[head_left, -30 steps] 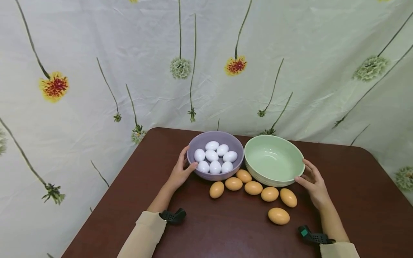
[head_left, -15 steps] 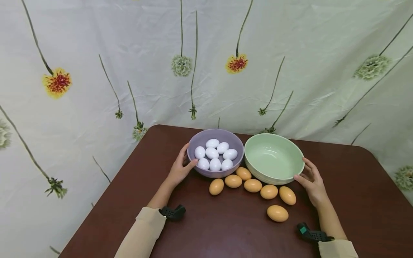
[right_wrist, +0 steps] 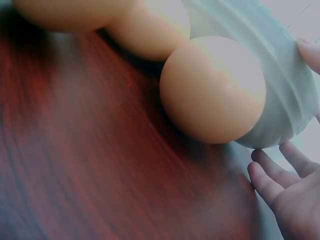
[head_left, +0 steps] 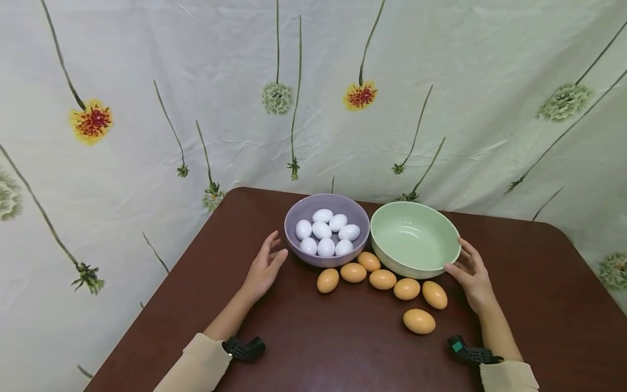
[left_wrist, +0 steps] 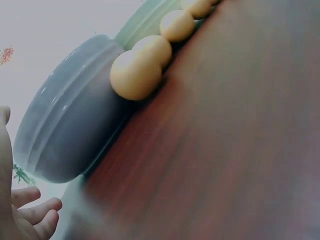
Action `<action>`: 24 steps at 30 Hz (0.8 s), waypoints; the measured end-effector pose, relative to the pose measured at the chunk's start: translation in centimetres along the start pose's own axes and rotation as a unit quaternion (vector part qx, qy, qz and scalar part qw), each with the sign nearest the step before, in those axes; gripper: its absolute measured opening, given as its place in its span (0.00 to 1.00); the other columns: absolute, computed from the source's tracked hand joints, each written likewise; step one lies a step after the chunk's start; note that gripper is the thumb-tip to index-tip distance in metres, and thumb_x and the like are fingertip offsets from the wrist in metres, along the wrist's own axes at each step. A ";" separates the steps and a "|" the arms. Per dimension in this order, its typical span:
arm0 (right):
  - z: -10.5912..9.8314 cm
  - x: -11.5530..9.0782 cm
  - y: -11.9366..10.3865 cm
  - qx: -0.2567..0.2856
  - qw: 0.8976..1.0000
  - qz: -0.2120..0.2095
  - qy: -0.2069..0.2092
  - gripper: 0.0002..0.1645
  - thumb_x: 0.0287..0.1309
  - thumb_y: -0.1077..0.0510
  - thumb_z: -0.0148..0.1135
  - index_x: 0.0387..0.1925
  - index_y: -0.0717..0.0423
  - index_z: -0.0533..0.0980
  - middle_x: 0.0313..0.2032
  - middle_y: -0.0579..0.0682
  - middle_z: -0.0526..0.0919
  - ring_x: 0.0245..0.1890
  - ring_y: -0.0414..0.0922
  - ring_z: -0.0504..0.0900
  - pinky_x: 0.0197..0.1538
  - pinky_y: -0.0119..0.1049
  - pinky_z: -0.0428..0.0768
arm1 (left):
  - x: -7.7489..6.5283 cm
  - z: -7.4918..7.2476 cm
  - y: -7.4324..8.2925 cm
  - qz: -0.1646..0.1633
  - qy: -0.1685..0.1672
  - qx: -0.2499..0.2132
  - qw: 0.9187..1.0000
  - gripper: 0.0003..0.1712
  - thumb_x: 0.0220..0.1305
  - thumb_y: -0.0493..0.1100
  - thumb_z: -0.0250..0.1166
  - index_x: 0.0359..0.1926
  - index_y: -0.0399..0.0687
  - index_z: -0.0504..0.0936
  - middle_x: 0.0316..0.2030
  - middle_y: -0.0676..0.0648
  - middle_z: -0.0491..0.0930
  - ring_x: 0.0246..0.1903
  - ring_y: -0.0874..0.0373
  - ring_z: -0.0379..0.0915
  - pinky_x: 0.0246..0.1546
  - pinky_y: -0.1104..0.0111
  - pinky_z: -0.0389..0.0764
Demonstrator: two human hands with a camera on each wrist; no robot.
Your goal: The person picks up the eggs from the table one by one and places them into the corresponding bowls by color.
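Observation:
A purple bowl holding several white eggs stands on the table's far part. Beside it on the right is a green bowl with nothing in it. My left hand is off the purple bowl, just to its left, with fingers spread and loosely bent. My right hand touches the green bowl's right side from outside, thumb toward the front and fingertips along the wall. In the right wrist view, its fingers lie near the bowl's base. Several brown eggs lie in front of the bowls.
One brown egg lies nearer than the others, left of my right forearm. The dark brown table ends behind the bowls at a flower-printed cloth. Black wrist cameras sit on both wrists.
My left hand has let go of the purple bowl and drawn back a little left and toward me. My right hand has stayed at the green bowl. The bowls and eggs have not moved.

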State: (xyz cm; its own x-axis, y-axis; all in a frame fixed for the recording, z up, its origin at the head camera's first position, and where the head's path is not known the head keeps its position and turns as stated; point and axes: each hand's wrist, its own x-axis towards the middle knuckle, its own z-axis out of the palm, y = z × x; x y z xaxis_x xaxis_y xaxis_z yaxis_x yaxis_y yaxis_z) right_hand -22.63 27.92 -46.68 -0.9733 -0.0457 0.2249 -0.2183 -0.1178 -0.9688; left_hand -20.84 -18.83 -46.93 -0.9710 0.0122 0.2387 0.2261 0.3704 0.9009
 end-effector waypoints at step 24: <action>-0.1 0.0 0.1 0.005 1.000 -0.001 -0.002 0.39 0.63 0.73 0.55 0.72 0.48 0.59 0.58 0.46 0.66 0.49 0.35 0.76 0.48 0.23 0.75 | -2.8 3.2 2.1 0.095 -0.148 0.082 0.981 0.28 0.63 0.50 0.68 0.60 0.42 0.75 0.54 0.44 0.79 0.55 0.52 0.75 0.55 0.54 0.73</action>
State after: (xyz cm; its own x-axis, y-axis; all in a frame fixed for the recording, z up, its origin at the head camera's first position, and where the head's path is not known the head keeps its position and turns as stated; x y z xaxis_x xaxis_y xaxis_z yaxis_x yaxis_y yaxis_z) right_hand -22.64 27.99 -46.76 -0.9724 -0.0503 0.2277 -0.2198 -0.1280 -0.9671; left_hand -17.92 -15.08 -46.82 -0.8981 0.3556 0.2590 0.4131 0.4793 0.7744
